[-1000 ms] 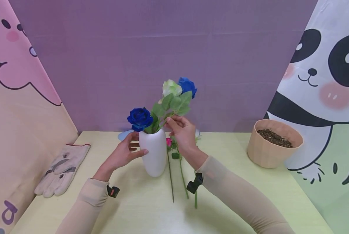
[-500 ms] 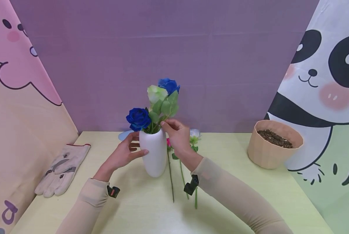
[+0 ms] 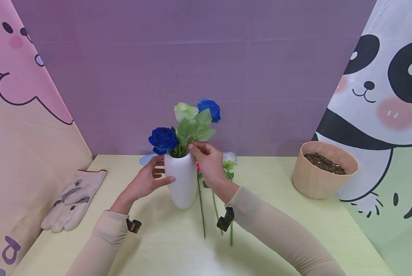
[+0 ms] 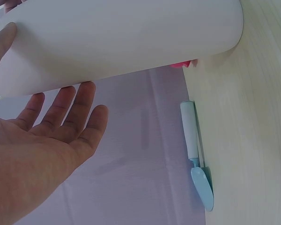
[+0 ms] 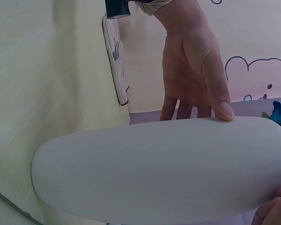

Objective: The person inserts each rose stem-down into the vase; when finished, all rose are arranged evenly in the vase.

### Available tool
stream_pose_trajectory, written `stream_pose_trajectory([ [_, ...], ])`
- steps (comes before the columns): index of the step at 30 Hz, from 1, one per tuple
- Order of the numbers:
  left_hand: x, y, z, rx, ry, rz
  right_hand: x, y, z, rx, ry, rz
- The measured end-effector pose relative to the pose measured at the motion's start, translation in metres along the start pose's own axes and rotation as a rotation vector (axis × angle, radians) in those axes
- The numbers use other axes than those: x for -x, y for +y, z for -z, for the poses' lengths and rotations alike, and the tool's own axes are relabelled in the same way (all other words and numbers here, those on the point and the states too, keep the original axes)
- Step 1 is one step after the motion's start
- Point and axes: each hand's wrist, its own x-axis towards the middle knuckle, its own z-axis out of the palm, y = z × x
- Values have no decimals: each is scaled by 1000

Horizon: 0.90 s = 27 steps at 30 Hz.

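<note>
The back blue rose point(image 3: 210, 110) has dipped since a second ago, so it probably sits deeper in the white vase point(image 3: 181, 184), which my left hand point(image 3: 147, 181) grips upright on the table point(image 3: 157, 237) while my right hand point(image 3: 210, 163) pinches a leafy stem point(image 3: 204, 119).

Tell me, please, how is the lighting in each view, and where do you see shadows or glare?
Head view: bright, with soft shadows and a pale sheen on the table near the bottom edge; left wrist view: dimmer, the white vase looks grey, softly shaded; right wrist view: also dim, a darker shadow band on the table.
</note>
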Motion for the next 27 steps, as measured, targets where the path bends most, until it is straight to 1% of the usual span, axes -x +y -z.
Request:
stream_pose_trajectory([
  [8,0,-1,0,10,0,-19,0,1,0,-37,17,0],
  [16,-1,0,0,17,-2,-9,0,0,-1,-5,15,51],
  [21,-2,0,0,16,-2,-1,0,1,0,16,9,50],
  [27,-2,-1,0,-11,4,12,-1,3,1,23,-7,54],
])
